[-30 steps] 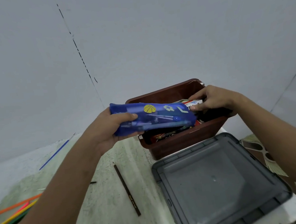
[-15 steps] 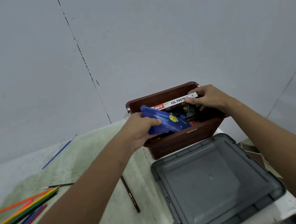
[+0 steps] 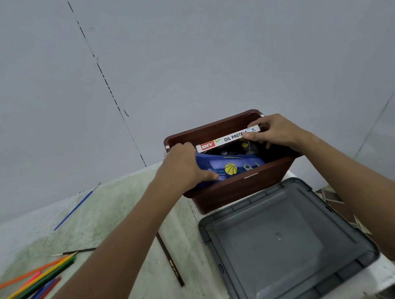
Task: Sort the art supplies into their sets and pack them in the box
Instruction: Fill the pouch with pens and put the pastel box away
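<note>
My left hand grips the blue pouch, lowering it into the box; right-hand fingers pinch the pastel carton aside, making room.

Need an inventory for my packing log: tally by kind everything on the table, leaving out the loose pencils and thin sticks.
Brown box: 1
Grey lid: 1
Blue pencil case: 1
Oil pastels pack: 1
Total: 4

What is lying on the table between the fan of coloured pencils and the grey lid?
In the head view, a single dark brown pencil lies on the table between the coloured pencils and the grey lid. The person's left forearm crosses above that stretch.
</note>
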`<action>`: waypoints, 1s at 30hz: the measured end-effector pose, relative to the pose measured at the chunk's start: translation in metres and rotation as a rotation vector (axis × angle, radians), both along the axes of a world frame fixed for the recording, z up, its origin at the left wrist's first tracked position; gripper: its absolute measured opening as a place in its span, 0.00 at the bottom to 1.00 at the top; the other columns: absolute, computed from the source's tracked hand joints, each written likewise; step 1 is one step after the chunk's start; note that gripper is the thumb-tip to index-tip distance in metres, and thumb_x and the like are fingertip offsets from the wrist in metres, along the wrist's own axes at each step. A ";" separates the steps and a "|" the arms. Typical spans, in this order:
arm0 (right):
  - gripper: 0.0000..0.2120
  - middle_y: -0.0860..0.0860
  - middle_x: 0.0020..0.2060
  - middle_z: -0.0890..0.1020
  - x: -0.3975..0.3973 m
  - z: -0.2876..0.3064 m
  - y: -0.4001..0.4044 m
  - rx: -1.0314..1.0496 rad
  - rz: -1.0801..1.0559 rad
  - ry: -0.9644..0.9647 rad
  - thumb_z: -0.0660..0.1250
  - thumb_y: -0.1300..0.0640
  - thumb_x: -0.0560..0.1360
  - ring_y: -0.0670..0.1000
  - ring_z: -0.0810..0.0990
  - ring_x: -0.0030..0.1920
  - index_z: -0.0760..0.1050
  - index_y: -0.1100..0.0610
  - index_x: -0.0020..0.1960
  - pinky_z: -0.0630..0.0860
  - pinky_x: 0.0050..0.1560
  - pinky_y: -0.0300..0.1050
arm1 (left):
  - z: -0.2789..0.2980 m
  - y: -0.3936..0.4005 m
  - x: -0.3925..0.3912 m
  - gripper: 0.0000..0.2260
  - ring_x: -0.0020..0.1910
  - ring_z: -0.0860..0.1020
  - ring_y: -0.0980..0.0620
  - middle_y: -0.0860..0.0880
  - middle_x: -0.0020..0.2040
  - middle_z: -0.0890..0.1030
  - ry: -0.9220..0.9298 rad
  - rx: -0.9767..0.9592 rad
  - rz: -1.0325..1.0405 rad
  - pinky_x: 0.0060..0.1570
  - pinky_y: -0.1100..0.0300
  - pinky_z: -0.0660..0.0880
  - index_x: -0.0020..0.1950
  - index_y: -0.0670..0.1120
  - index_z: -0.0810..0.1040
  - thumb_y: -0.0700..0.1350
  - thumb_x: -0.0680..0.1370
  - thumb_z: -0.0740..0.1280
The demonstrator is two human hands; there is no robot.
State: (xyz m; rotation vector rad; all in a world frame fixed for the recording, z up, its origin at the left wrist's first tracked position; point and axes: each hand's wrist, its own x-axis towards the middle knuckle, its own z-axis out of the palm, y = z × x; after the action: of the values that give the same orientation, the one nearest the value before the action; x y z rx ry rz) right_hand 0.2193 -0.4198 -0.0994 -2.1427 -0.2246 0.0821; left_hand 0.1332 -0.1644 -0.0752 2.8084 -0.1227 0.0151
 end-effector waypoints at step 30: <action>0.28 0.49 0.55 0.77 0.012 -0.021 0.008 -0.639 0.157 0.120 0.80 0.46 0.62 0.50 0.76 0.52 0.73 0.51 0.56 0.75 0.49 0.43 | -0.025 0.003 0.044 0.16 0.55 0.73 0.52 0.54 0.55 0.79 0.122 0.379 -0.194 0.64 0.41 0.60 0.45 0.52 0.75 0.61 0.69 0.73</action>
State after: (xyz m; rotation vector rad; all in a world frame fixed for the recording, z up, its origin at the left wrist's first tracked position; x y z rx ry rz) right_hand 0.2313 -0.4118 -0.1200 -2.7380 -0.3282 0.4203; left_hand 0.1770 -0.1616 -0.0999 3.1491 -0.4080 -0.2490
